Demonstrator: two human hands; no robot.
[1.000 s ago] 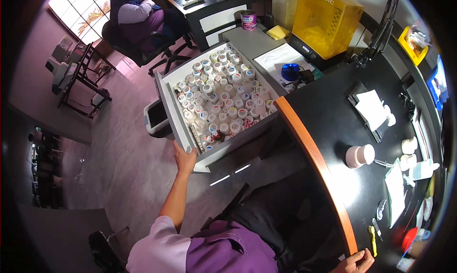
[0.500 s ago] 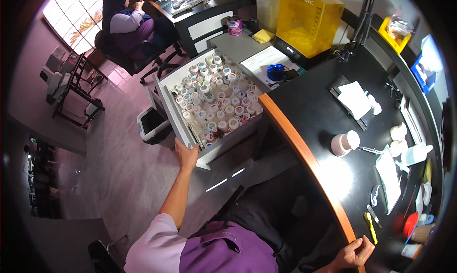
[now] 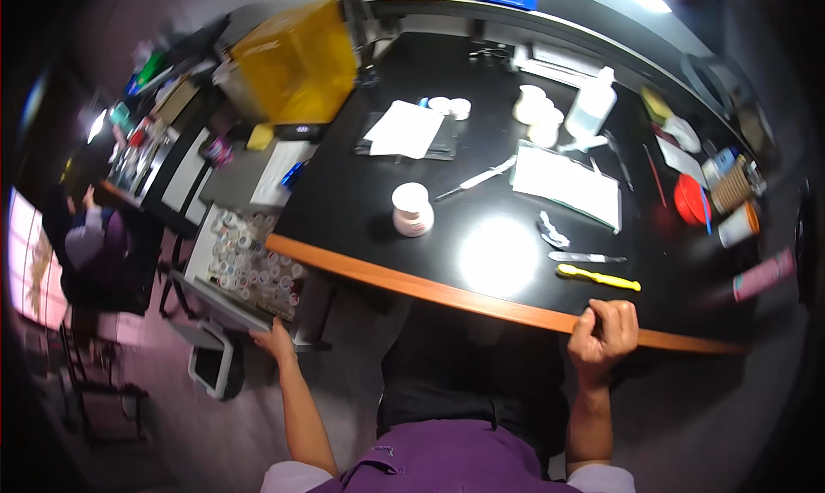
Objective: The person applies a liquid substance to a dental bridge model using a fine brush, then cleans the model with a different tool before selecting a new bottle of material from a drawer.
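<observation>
My left hand (image 3: 277, 343) is closed at the near corner of an open drawer (image 3: 225, 301), thumb over the front panel's edge, some fingers hidden. Inside the drawer stand many small jars (image 3: 249, 257) with pale lids. Over the orange-brown front edge of the black desk (image 3: 378, 274), my right hand (image 3: 604, 334) rests as a loose fist, nothing visible in it. Just beyond it lie a yellow-handled tool (image 3: 599, 276) and a scalpel-like tool (image 3: 587, 258). Farther left on the desk stands a whitish jar (image 3: 412, 211).
A white pad (image 3: 567, 186), a brush-like tool (image 3: 481, 179), a clear squeeze bottle (image 3: 591, 106) and a red bowl (image 3: 690, 198) occupy the desk. Beside it are a yellow translucent box (image 3: 296, 68) and a bin (image 3: 210, 360). Another person (image 3: 99, 244) sits far left.
The view has swung right, bringing more of the desk in. My left hand stays at the drawer's edge; my right stays by the desk edge, fingers curled.
</observation>
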